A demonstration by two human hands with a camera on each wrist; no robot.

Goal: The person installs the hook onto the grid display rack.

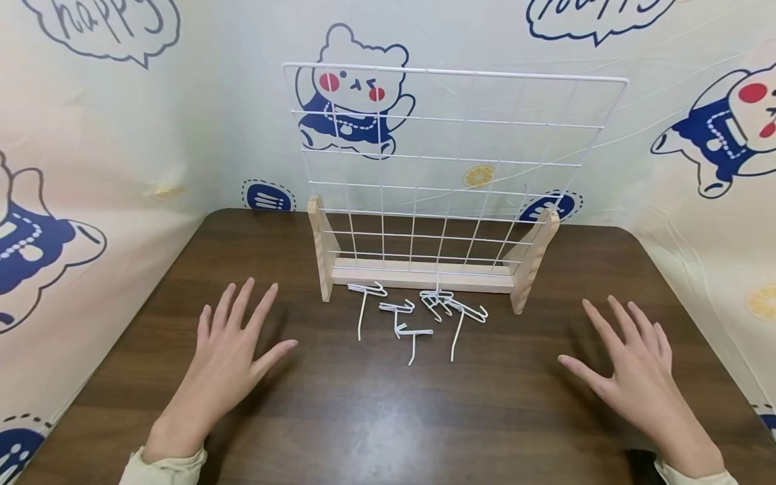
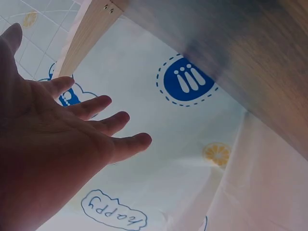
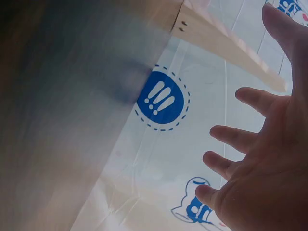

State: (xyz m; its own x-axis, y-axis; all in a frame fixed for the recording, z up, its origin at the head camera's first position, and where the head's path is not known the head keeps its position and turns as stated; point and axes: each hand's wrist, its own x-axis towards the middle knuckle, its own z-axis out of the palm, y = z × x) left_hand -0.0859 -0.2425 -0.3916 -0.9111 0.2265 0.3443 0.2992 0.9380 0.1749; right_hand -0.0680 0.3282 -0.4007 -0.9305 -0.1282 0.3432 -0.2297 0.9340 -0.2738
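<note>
Well between the grips, hooks

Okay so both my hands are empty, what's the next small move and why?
I'd probably reach your left hand to the leftmost white hook: that hand holds nothing, and of the hooks this lies nearest it, on the table before the wire grid.

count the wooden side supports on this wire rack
2: the left support and the right support, one at each end of the wooden crossbar. No others appear hidden.
</note>
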